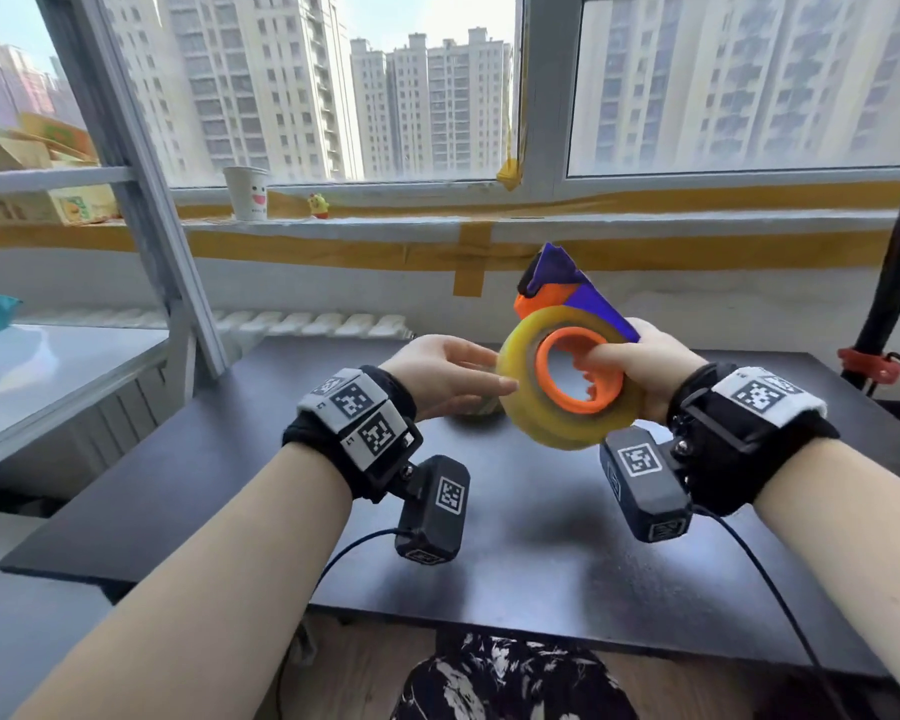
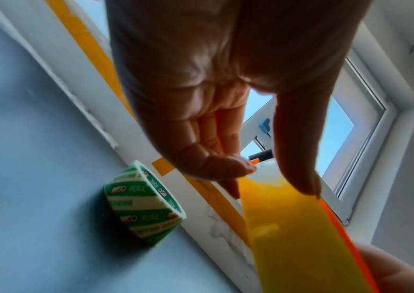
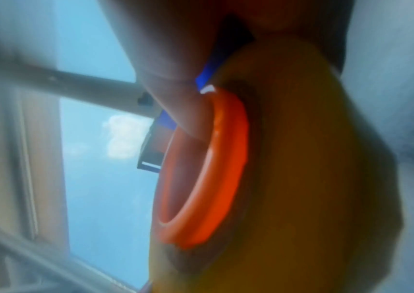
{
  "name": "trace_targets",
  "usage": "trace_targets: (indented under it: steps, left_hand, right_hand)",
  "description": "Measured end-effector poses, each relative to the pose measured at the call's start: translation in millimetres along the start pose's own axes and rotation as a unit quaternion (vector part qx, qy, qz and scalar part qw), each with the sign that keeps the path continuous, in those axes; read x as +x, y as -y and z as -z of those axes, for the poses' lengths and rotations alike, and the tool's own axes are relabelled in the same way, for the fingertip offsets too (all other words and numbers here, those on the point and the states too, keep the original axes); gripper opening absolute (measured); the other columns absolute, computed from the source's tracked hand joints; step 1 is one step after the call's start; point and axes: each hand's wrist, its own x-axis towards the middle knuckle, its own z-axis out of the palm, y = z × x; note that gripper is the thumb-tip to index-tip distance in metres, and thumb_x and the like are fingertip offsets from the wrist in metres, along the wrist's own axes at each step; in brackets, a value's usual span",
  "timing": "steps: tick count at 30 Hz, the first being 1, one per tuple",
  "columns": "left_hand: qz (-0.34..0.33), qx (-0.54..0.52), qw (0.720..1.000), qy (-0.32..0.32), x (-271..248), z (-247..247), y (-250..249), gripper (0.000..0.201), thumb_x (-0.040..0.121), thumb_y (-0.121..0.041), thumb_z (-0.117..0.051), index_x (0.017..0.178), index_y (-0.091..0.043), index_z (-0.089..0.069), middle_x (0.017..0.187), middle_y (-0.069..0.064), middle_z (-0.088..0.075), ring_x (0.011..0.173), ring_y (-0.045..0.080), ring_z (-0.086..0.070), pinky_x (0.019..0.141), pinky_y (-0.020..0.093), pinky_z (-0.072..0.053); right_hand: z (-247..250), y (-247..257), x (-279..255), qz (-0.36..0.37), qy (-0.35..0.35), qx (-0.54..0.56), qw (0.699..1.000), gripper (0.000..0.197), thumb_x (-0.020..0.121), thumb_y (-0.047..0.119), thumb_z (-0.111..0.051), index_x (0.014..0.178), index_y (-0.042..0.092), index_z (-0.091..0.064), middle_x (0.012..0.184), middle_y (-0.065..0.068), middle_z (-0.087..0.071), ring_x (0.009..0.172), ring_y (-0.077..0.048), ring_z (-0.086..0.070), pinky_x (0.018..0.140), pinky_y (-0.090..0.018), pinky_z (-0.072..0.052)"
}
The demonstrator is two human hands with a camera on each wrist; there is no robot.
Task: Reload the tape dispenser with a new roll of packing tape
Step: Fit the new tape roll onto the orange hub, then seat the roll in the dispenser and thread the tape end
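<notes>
My right hand (image 1: 632, 358) grips the tape dispenser (image 1: 588, 298), a blue and orange frame, and holds it up above the black table (image 1: 489, 537). A yellow roll of packing tape (image 1: 567, 426) sits on the dispenser's orange hub (image 1: 578, 406), and my right thumb (image 3: 175, 103) hooks inside that hub (image 3: 225, 178). My left hand (image 1: 489, 371) reaches in from the left with straight fingers and touches the roll's outer face (image 2: 296, 237). A green and white empty tape core (image 2: 140, 204) lies on the table under the left hand, mostly hidden in the head view.
Behind the table runs a taped windowsill with a paper cup (image 1: 248, 192) and a small yellow toy (image 1: 318, 205). A slanted metal frame (image 1: 152, 200) and a white tabletop (image 1: 48, 376) stand at the left. A black tube with a red clamp (image 1: 894, 283) rises at the right.
</notes>
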Motion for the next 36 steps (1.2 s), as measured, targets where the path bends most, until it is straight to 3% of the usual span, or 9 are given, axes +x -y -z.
trace_targets:
  steps: [3, 7, 12, 15, 18, 22, 27, 33, 36]
  left_hand:
    - [-0.012, 0.007, 1.0, -0.024, -2, -3, -2, 0.056, 0.082, -0.014, -0.07, 0.133, -0.019, -0.048, 0.098, 0.005, -0.065, 0.076, 0.009, -0.064, 0.076, 0.021, -0.056]
    - [-0.027, -0.018, 0.999, 0.005, -2, -5, -1, 0.055, 0.087, -0.019, -0.063, 0.138, -0.027, -0.042, 0.105, 0.004, -0.066, 0.092, 0.017, -0.066, 0.096, 0.037, -0.052]
    - [-0.032, 0.049, 0.998, 0.033, -2, -14, 4, 0.053, 0.086, -0.036, -0.061, 0.136, -0.039, -0.043, 0.143, -0.003, -0.048, 0.131, 0.017, -0.047, 0.106, 0.041, -0.042]
    - [-0.015, 0.066, 0.997, 0.026, -1, -18, 2, 0.038, 0.091, -0.045, -0.049, 0.129, -0.044, -0.047, 0.142, -0.004, -0.047, 0.131, 0.019, -0.045, 0.102, 0.043, -0.043]
    - [0.005, 0.065, 0.998, 0.009, 2, -22, -3, 0.042, 0.09, -0.053, -0.044, 0.129, -0.038, -0.047, 0.134, -0.005, -0.048, 0.127, 0.022, -0.045, 0.106, 0.052, -0.039]
    - [0.044, 0.084, 0.995, -0.016, 7, -32, -14, 0.059, 0.086, -0.065, -0.038, 0.138, -0.037, -0.038, 0.138, -0.005, -0.038, 0.132, 0.026, -0.036, 0.111, 0.054, -0.028]
    - [0.013, 0.186, 0.982, -0.026, 14, -47, -20, 0.065, 0.09, -0.062, -0.031, 0.14, -0.022, -0.042, 0.145, 0.002, -0.045, 0.132, 0.024, -0.044, 0.11, 0.035, -0.032]
    - [0.079, 0.139, 0.986, -0.052, 20, -48, -10, 0.083, 0.068, -0.081, -0.037, 0.123, -0.024, -0.06, 0.13, 0.009, -0.061, 0.118, 0.028, -0.057, 0.107, 0.046, -0.04]
    - [0.091, 0.106, 0.988, -0.072, 22, -46, -8, 0.063, 0.075, -0.077, -0.04, 0.1, -0.023, -0.064, 0.113, 0.012, -0.067, 0.104, 0.03, -0.063, 0.103, 0.046, -0.046]
  right_hand:
    - [3, -4, 1, -0.032, 0.015, 0.049, 0.998, 0.042, 0.076, -0.001, -0.063, 0.117, 0.003, -0.052, 0.076, -0.01, -0.059, 0.051, -0.014, -0.063, 0.045, -0.022, -0.051]
    - [4, -5, -2, -0.115, 0.085, 0.091, 0.985, 0.017, 0.09, 0.006, -0.051, 0.104, 0.005, -0.061, 0.06, -0.004, -0.072, 0.048, -0.013, -0.068, 0.051, -0.023, -0.057]
    - [3, -9, -13, -0.215, 0.123, 0.084, 0.965, 0.022, 0.095, 0.018, -0.047, 0.084, 0.005, -0.06, 0.052, -0.012, -0.068, 0.045, -0.021, -0.067, 0.046, -0.032, -0.058]
    - [2, -11, -17, -0.233, 0.128, 0.056, 0.962, 0.017, 0.095, 0.022, -0.048, 0.094, 0.008, -0.058, 0.077, -0.021, -0.062, 0.068, -0.039, -0.064, 0.052, -0.049, -0.056]
    - [4, -13, -19, -0.238, 0.141, 0.056, 0.959, 0.017, 0.097, 0.015, -0.042, 0.092, 0.009, -0.058, 0.087, -0.024, -0.056, 0.062, -0.04, -0.068, 0.047, -0.048, -0.057]
    - [9, -11, -20, -0.237, 0.165, 0.068, 0.955, 0.029, 0.099, 0.007, -0.035, 0.085, -0.002, -0.059, 0.063, -0.023, -0.066, 0.045, -0.031, -0.068, 0.036, -0.033, -0.053]
    - [14, -13, -29, -0.21, 0.206, 0.031, 0.955, 0.024, 0.086, 0.001, -0.047, 0.08, -0.009, -0.067, 0.063, -0.023, -0.07, 0.052, -0.03, -0.07, 0.046, -0.036, -0.059]
    - [18, -13, -32, -0.205, 0.194, 0.035, 0.959, 0.041, 0.096, 0.012, -0.037, 0.069, -0.003, -0.064, 0.047, -0.014, -0.065, 0.038, -0.022, -0.063, 0.034, -0.023, -0.048]
    - [14, -5, -35, -0.179, 0.163, 0.017, 0.97, 0.04, 0.094, 0.013, -0.039, 0.06, 0.006, -0.059, 0.037, -0.007, -0.056, 0.028, -0.016, -0.053, 0.037, -0.018, -0.045]
